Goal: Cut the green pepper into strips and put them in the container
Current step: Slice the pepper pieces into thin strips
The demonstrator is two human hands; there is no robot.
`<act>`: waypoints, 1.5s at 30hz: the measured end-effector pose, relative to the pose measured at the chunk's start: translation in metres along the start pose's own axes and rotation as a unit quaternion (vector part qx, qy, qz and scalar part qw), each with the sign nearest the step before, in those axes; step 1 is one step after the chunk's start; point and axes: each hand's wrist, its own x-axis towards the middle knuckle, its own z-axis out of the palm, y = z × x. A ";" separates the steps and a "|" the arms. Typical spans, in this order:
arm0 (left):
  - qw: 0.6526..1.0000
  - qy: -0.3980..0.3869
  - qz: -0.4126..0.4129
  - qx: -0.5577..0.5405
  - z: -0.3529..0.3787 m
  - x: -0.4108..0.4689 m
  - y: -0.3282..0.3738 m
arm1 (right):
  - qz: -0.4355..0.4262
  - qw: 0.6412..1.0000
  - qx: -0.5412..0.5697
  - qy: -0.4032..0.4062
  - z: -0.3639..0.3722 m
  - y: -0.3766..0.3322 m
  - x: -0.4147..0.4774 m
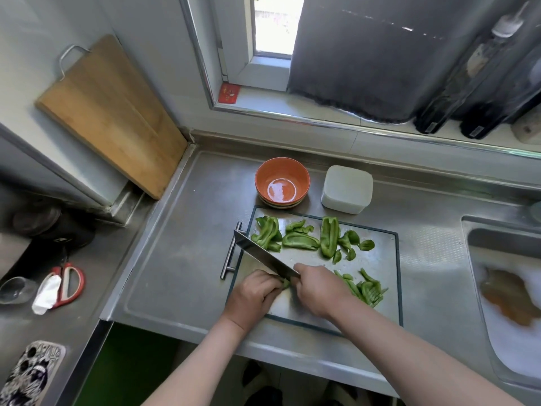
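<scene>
A steel cutting board lies on the counter. Several large green pepper pieces lie along its far side. Thin cut strips are piled at its right near edge. My right hand grips the handle of a cleaver, whose blade points far-left. My left hand, fingers curled, holds a pepper piece down under the blade. An empty orange bowl and a white lidded container stand just beyond the board.
A sink holding foam and a brownish item lies at the right. A wooden board leans on the wall at the back left. Red-handled scissors, a glass and a phone lie on the left counter. Dark bottles stand on the windowsill.
</scene>
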 end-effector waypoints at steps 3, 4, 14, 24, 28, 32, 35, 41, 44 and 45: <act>1.000 0.002 -0.004 -0.001 -0.001 -0.003 0.000 | 0.006 1.000 -0.016 0.019 0.005 0.008 -0.009; 1.000 0.004 -0.001 0.002 -0.001 -0.003 0.000 | 0.005 0.999 -0.027 0.022 0.005 0.010 -0.012; 0.997 0.047 0.020 0.062 0.000 0.002 0.007 | -0.072 0.988 -0.120 0.062 -0.008 0.006 -0.046; 0.994 0.028 0.037 0.095 0.004 -0.001 0.005 | -0.046 0.987 -0.141 0.063 0.001 0.021 -0.055; 0.996 0.042 0.027 0.073 0.003 0.000 0.006 | -0.048 0.985 -0.158 0.051 -0.001 0.018 -0.053; 0.996 0.053 0.025 0.063 0.003 0.001 0.006 | -0.047 0.985 -0.162 0.038 -0.003 0.010 -0.047; 0.997 0.052 0.017 0.060 0.002 0.000 0.005 | -0.046 0.987 -0.152 0.039 0.000 0.013 -0.047; 0.998 0.051 0.009 0.040 0.003 0.001 0.005 | -0.043 0.987 -0.153 0.029 -0.002 0.015 -0.036; 0.999 0.038 0.001 0.029 0.004 0.001 0.001 | -0.048 0.988 -0.146 0.019 -0.001 0.006 -0.025; 0.999 0.034 -0.002 0.026 0.005 -0.001 0.000 | -0.047 0.989 -0.139 0.015 0.000 0.005 -0.023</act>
